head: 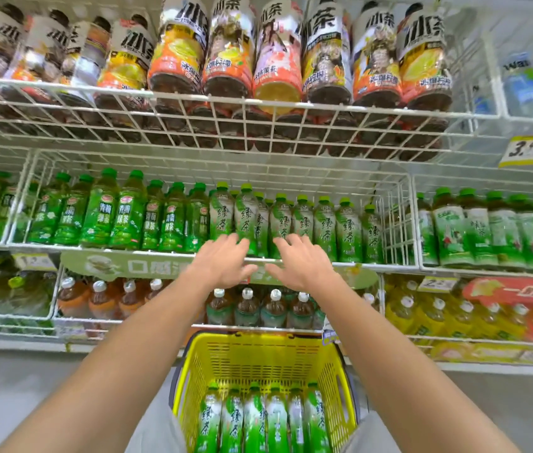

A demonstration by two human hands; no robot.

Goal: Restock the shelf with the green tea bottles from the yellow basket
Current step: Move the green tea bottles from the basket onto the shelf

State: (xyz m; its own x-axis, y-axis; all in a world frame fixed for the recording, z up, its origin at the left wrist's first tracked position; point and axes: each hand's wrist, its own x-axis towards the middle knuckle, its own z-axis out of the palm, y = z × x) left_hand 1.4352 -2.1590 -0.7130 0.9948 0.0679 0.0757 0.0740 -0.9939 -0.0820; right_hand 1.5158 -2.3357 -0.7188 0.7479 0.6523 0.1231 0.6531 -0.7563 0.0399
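Your left hand (222, 260) and right hand (301, 261) cover the bottoms of the green tea bottles (324, 228) behind them and the middle of the green sign (147, 264). The basket (258, 351) and the bottles in it (255, 420) are cut off at the bottom edge. The price tag (527, 151) is too blurry to read fully.

Two bare forearms without sleeves or jewellery, and light grey shorts (157, 433) below.

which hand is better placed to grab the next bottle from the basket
Neither clearly: the left hand and right hand are both empty up at the shelf row. The bottles lie centred below in the basket.
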